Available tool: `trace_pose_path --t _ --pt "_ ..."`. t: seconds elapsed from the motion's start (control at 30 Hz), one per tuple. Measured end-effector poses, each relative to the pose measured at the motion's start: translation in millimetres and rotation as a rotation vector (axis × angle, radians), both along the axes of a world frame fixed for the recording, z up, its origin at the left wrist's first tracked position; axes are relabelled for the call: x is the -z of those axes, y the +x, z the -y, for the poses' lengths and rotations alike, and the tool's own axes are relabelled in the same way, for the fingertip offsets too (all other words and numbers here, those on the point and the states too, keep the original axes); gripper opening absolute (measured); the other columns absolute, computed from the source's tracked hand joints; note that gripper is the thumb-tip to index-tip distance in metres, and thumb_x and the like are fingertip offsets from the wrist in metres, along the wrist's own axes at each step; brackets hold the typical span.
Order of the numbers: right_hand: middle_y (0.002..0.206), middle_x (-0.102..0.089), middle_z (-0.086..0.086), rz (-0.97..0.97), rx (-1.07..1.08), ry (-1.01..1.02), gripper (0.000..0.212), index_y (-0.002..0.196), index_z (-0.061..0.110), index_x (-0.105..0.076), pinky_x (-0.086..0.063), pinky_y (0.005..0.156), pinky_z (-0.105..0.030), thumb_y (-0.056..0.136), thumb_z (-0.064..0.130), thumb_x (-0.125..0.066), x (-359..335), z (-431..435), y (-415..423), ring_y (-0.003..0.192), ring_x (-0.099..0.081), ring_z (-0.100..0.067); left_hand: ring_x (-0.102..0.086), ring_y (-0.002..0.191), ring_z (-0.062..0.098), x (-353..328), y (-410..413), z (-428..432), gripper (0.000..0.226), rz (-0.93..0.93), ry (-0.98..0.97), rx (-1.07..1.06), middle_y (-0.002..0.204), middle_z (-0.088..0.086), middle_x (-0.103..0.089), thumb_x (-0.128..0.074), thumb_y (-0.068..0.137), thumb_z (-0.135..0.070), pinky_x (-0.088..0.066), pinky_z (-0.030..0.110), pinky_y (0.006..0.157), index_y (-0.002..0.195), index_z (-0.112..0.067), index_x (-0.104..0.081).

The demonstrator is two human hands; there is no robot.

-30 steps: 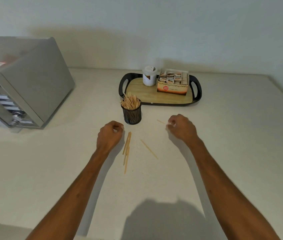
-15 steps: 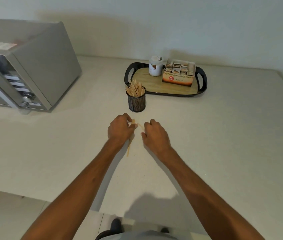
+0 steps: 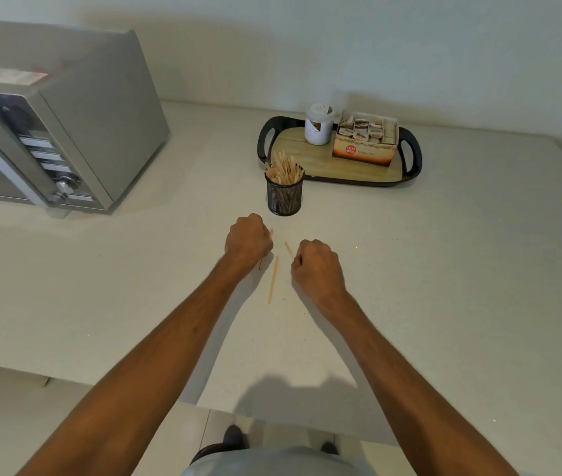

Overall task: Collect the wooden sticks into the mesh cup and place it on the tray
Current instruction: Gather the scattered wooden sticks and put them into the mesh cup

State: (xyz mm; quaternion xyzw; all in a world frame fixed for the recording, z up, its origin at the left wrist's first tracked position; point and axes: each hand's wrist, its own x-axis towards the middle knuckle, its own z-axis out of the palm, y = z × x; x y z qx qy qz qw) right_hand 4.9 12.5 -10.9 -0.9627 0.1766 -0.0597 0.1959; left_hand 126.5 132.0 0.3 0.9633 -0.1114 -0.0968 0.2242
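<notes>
Pale surface [image 3: 444, 269] against a plain wall; two bare hands at work over wooden sticks.

Far left: grey microwave [image 3: 49, 132], standing on the surface. Left hand [image 3: 248, 240]: knuckles up, fist-like, grip clamped on thin held sticks [image 3: 261, 264] whose ends show above and below the fist. Between the hands: one loose stick [image 3: 273, 280], flat on the surface. Right hand [image 3: 317, 266]: fingers curled, grip pinching a single angled stick [image 3: 289, 249]. Beyond the hands: black mesh cup [image 3: 284, 197], upright on the surface, packed with pale bundled sticks [image 3: 284, 171], just in front of the tray's near left corner. Tray [image 3: 411, 166]: black rim, wood-look base, carrying a white jar [image 3: 319, 127] and an open sachet box [image 3: 363, 151].
</notes>
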Motion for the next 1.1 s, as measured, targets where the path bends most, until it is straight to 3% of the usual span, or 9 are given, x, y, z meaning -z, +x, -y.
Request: trace_pose_path --t 0.13,0.23,0.43,0.6,0.67,0.77,0.83,0.93,1.1 --pt "0.109 -0.066 -0.010 -0.006 -0.002 -0.031 0.024 0.109 0.006 -0.069 -0.051 0.080 -0.035 0.106 0.029 -0.064 -2 -2 -1 0.100 -0.067 -0.026 -0.073 0.109 0.032 1 6 -9 0.027 -0.033 -0.026 0.011 0.121 0.016 -0.076 -0.076 0.097 -0.015 -0.064 0.044 0.095 0.122 -0.003 -0.074" --pt "0.115 -0.066 -0.011 -0.024 -0.007 -0.107 0.017 0.114 0.006 -0.067 -0.042 0.073 -0.029 0.105 0.020 -0.063 -4 -11 -1 0.102 -0.066 -0.026 -0.072 0.113 0.031 6 9 -15 0.024 -0.044 -0.086 0.028 0.124 0.014 -0.076 -0.072 0.100 -0.015 -0.063 0.044 0.098 0.121 -0.004 -0.075" --pt "0.113 -0.066 -0.014 -0.028 0.029 -0.052 0.018 0.108 0.001 -0.066 -0.047 0.076 -0.037 0.103 0.016 -0.057 -10 -12 5 0.100 -0.065 -0.030 -0.070 0.123 0.033 4 13 -39 0.035 -0.201 -0.437 -0.068 0.135 0.018 -0.073 -0.066 0.104 -0.009 -0.058 0.043 0.109 0.138 -0.003 -0.071" --pt "0.103 -0.073 -0.015 0.050 0.156 0.231 0.019 0.104 0.002 -0.066 -0.057 0.081 -0.043 0.102 0.020 -0.064 -15 7 9 0.095 -0.069 -0.033 -0.072 0.087 0.028 -9 5 -56 0.028 -0.404 -0.818 -0.090 0.123 0.032 -0.072 -0.056 0.110 0.002 -0.064 0.028 0.074 0.133 0.013 -0.069" --pt "0.097 -0.077 -0.015 0.082 0.220 0.436 0.011 0.101 0.004 -0.070 -0.062 0.081 -0.042 0.100 0.012 -0.064 -16 16 13 0.089 -0.073 -0.030 -0.074 0.089 0.032 -13 4 -58 0.029 -0.468 -0.913 -0.097 0.119 0.035 -0.069 -0.052 0.112 0.002 -0.066 0.028 0.070 0.136 0.014 -0.064" --pt "0.098 -0.078 -0.027 0.145 0.270 0.810 0.017 0.102 0.002 -0.074 -0.065 0.076 -0.040 0.102 -0.001 -0.057 -14 24 15 0.078 -0.073 -0.029 -0.076 0.093 0.034 -20 7 -57 0.030 -0.418 -0.959 -0.069 0.126 0.036 -0.070 -0.050 0.113 0.001 -0.069 0.028 0.072 0.137 0.014 -0.061" --pt "0.100 -0.077 -0.029 0.182 0.238 0.841 0.020 0.102 0.000 -0.077 -0.066 0.077 -0.038 0.104 -0.002 -0.057 -13 28 14 0.081 -0.074 -0.034 -0.076 0.087 0.028 -24 9 -53 0.029 -0.328 -1.031 -0.056 0.123 0.036 -0.072 -0.048 0.114 0.001 -0.066 0.024 0.070 0.136 0.014 -0.060" --pt "0.107 -0.078 -0.024 0.211 0.176 0.858 0.024 0.108 -0.001 -0.078 -0.059 0.065 -0.018 0.104 -0.004 -0.055 -15 30 11 0.087 -0.075 -0.030 -0.079 0.099 0.037 -27 10 -48 0.026 -0.225 -1.078 -0.019 0.117 0.029 -0.077 -0.048 0.115 -0.003 -0.067 0.029 0.080 0.133 0.009 -0.061" --pt "0.102 -0.079 -0.018 0.308 0.111 0.962 0.023 0.116 -0.001 -0.069 -0.066 0.078 -0.030 0.111 0.002 -0.047 -26 28 12 0.093 -0.080 -0.027 -0.081 0.099 0.031 -37 7 -46 0.022 -0.094 -1.138 0.024 0.107 0.019 -0.079 -0.053 0.113 -0.009 -0.066 0.036 0.092 0.130 0.001 -0.063"
